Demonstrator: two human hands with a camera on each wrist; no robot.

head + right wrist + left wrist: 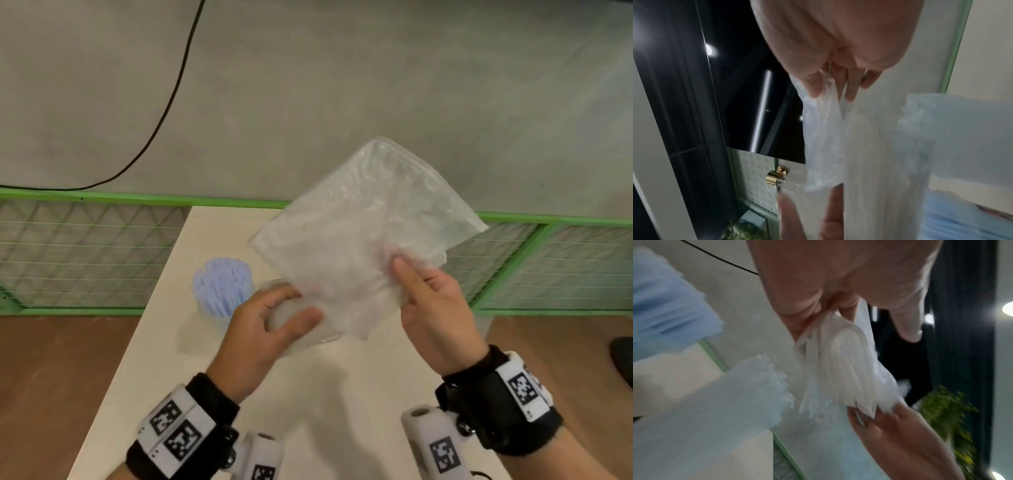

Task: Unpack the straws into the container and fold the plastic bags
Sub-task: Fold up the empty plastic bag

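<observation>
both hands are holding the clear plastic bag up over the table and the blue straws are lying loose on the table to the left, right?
Not quite: the head view shows the blue straws standing in the container, not lying loose. The left hand and right hand do hold the plastic bag above the table.

Left hand [270, 325] curled, right hand [435, 301] pinching (both raised)

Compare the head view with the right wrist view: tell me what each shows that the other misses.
Head only: the beige table, the black cable on the wall, the wrist bands, and the straws' open ends in the container.

Right wrist only: a gold knob, a dark glass panel.

Both: the clear plastic bag held up by the left hand and right hand, and the green-framed mesh.
</observation>
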